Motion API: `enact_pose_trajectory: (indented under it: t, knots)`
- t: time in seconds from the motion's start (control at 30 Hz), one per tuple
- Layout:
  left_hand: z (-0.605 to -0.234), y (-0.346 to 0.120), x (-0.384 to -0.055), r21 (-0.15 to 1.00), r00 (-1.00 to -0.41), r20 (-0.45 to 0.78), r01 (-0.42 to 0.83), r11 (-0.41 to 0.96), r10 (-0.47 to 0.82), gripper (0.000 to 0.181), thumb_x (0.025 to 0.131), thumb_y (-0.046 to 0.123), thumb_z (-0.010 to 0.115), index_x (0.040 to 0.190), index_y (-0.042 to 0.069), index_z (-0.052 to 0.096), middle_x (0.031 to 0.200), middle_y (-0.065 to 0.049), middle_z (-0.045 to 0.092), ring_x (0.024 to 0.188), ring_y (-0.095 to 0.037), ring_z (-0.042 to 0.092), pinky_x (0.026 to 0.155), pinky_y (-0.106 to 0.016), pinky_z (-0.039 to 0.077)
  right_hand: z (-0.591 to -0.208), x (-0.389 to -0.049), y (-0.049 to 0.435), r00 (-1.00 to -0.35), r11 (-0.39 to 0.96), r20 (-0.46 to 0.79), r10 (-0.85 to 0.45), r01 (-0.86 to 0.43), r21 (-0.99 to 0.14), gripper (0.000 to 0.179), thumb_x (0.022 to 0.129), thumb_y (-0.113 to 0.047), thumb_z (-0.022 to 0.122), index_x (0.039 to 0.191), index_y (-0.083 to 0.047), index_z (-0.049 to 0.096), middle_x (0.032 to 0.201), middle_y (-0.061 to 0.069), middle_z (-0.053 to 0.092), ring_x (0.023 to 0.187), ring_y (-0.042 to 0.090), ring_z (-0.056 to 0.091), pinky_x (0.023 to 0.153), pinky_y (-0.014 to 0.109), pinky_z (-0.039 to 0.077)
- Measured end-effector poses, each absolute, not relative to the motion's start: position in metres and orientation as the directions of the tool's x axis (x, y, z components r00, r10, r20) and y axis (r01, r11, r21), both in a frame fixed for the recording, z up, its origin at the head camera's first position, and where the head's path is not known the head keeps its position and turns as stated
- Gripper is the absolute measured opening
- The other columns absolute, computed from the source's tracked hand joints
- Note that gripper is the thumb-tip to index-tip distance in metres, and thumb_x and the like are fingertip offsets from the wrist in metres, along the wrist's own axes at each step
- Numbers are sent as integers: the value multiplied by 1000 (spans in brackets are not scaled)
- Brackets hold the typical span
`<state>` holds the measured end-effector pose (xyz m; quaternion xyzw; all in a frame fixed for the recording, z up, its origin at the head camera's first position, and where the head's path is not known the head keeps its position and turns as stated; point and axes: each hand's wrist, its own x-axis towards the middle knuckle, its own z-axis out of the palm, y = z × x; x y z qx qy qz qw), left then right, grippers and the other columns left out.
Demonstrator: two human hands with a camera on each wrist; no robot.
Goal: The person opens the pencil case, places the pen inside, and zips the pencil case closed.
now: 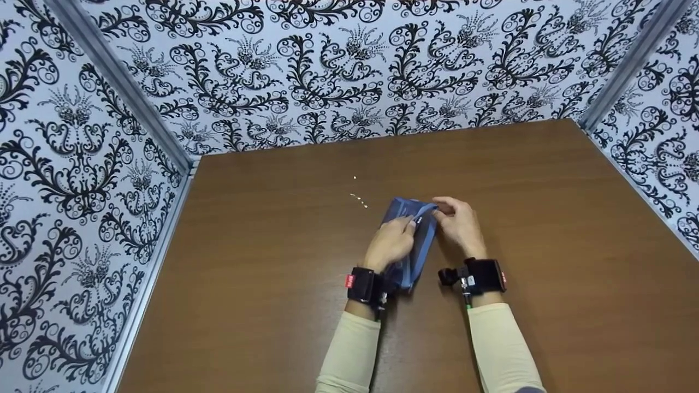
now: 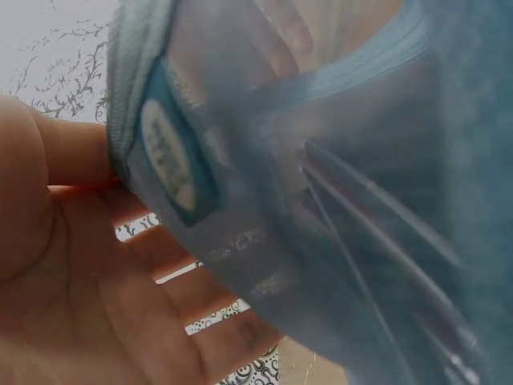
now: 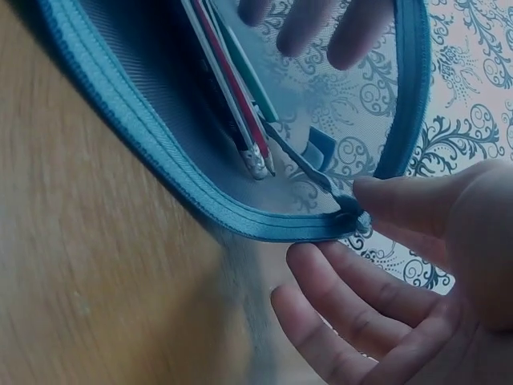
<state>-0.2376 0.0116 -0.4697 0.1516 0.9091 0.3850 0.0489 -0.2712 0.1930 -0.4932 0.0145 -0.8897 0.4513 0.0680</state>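
Note:
A blue see-through mesh zip pouch (image 1: pixel 421 254) stands tilted over the table between both hands. My left hand (image 1: pixel 389 244) grips its upper edge, with the thumb on one side and the fingers behind the mesh. Near that thumb, the left wrist view shows an oval label (image 2: pixel 167 154) on the pouch. At the far corner my right hand (image 1: pixel 463 228) pinches the zip end (image 3: pixel 353 215) between thumb and forefinger, the other fingers loosely bent below. Several pencils (image 3: pixel 232 88) lie inside the pouch, seen through its open side in the right wrist view.
Several small white bits (image 1: pixel 365 206) lie on the brown wooden table (image 1: pixel 262 240), beyond the pouch to the left. Patterned black-and-white walls (image 1: pixel 355 71) with metal corner posts (image 1: pixel 131 87) enclose the back and sides.

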Motion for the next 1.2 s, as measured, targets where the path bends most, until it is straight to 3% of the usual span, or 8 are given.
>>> enact_pose_trajectory:
  t: [0.23, 0.43, 0.6, 0.7, 0.9, 1.07, 1.2]
  knots:
    - [-469, 9, -236, 711, -933, 48, 283, 644, 357, 43, 105, 21, 39, 140, 2, 54, 141, -11, 57, 132, -25, 53, 112, -36, 40, -495, -271, 193, -974, 608, 214, 74, -125, -784, 27, 91, -3, 65, 116, -6, 74, 107, 16, 74, 94, 27, 67, 84, 40, 51]
    - [-469, 8, -235, 725, -929, 62, 293, 623, 365, 43, 104, 24, 44, 140, 4, 55, 141, -11, 58, 130, -25, 55, 110, -36, 42, -491, -271, 195, -972, 586, 206, 113, -103, -804, 23, 91, -4, 64, 111, -6, 76, 107, 15, 73, 96, 26, 65, 84, 38, 49]
    - [-467, 7, -234, 736, -927, 51, 286, 613, 372, 45, 104, 27, 45, 141, 3, 55, 142, -12, 57, 131, -25, 53, 112, -36, 40, -487, -270, 197, -975, 528, 176, 133, -80, -845, 23, 91, -1, 62, 109, -4, 76, 98, 16, 73, 79, 15, 65, 70, 23, 51]
    - [-464, 4, -232, 743, -924, 46, 285, 606, 379, 45, 104, 28, 46, 141, 5, 54, 142, -10, 57, 132, -23, 53, 112, -35, 40, -484, -269, 198, -981, 436, 138, 136, -66, -897, 24, 91, 2, 59, 109, -1, 75, 91, 16, 73, 69, 14, 66, 62, 23, 56]
    - [-462, -6, -228, 758, -923, 51, 285, 587, 382, 44, 103, 27, 48, 141, 5, 55, 141, -12, 57, 132, -25, 52, 112, -37, 39, -478, -266, 201, -993, 193, -5, 117, 27, -981, 26, 94, -3, 56, 114, 4, 71, 82, 5, 71, 65, 19, 70, 71, 43, 61]
    - [-459, -15, -227, 762, -927, 45, 272, 587, 372, 44, 102, 25, 50, 140, 2, 55, 139, -14, 59, 128, -26, 55, 110, -39, 42, -474, -266, 205, -993, 14, -81, 84, 83, -996, 29, 94, -3, 58, 118, 12, 65, 82, 2, 71, 67, 19, 71, 77, 44, 61]
    - [-456, -20, -226, 748, -925, 57, 288, 598, 374, 42, 101, 22, 53, 137, 1, 58, 134, -14, 63, 125, -25, 58, 108, -38, 44, -470, -264, 209, -990, -136, -108, 85, 96, -986, 29, 92, 0, 61, 117, 15, 63, 78, 3, 73, 64, 17, 71, 74, 41, 61]
